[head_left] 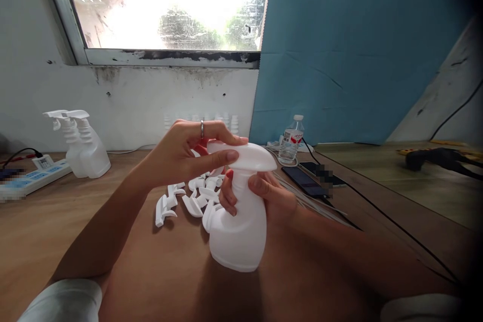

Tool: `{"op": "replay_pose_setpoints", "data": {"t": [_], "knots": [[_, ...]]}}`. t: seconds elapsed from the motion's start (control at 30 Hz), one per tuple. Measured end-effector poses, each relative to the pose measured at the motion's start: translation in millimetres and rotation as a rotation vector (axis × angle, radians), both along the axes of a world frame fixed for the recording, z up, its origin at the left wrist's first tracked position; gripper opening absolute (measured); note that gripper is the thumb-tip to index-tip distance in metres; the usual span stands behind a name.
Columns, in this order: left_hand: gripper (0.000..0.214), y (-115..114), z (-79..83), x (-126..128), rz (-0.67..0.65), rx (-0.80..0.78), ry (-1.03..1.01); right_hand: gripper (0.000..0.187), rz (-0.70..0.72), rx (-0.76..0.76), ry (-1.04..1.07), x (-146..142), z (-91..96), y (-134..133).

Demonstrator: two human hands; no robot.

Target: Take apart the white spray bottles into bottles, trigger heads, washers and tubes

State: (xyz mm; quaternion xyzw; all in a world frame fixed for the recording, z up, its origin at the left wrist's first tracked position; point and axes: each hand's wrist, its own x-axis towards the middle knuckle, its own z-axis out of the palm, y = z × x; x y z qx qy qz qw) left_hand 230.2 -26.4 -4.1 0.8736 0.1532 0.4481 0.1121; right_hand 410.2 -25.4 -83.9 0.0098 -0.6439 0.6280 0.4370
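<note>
A white plastic spray bottle (pixel 238 236) is held in front of me, slightly tilted, above the brown table. On its top sits a white trigger spray head (pixel 254 156). My left hand (pixel 199 148), with a ring on one finger, grips the spray head between thumb and fingers from the left. Wrapped round the bottle's neck just below is my right hand (pixel 273 193), its thumb in front and fingertips showing on the left side. How firmly the head is seated on the neck is hidden. Several loose white spray heads (pixel 194 204) lie on the table behind the bottle.
Two white spray bottles with heads (pixel 85 146) stand at the left beside a power strip (pixel 37 178). A clear water bottle (pixel 291 141), phones (pixel 305 181) and cables (pixel 392 246) lie or stand to the right. More white bottles (pixel 234 123) show behind my left hand.
</note>
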Motion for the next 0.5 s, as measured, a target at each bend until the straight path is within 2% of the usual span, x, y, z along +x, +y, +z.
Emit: {"op": "replay_pose_setpoints", "data": {"t": [0.17,0.27,0.4,0.5], "knots": [[0.017,-0.3,1.4,1.5,0.028,-0.007,0.04,0.026,-0.028,-0.013,-0.012,-1.6,6.9,-4.7],[0.021,-0.1,7.9,-4.2,0.06,0.041,0.147,0.022,-0.049,0.002,-0.08,-0.6,13.1,-3.7],[0.052,3.3,20.1,-31.1,0.105,0.02,0.362,0.017,0.018,0.017,-0.273,1.9,21.6,0.1],[0.066,9.0,26.3,-64.3,0.163,-0.079,0.484,0.02,0.023,-0.022,-0.249,1.9,23.7,-0.2]]}}
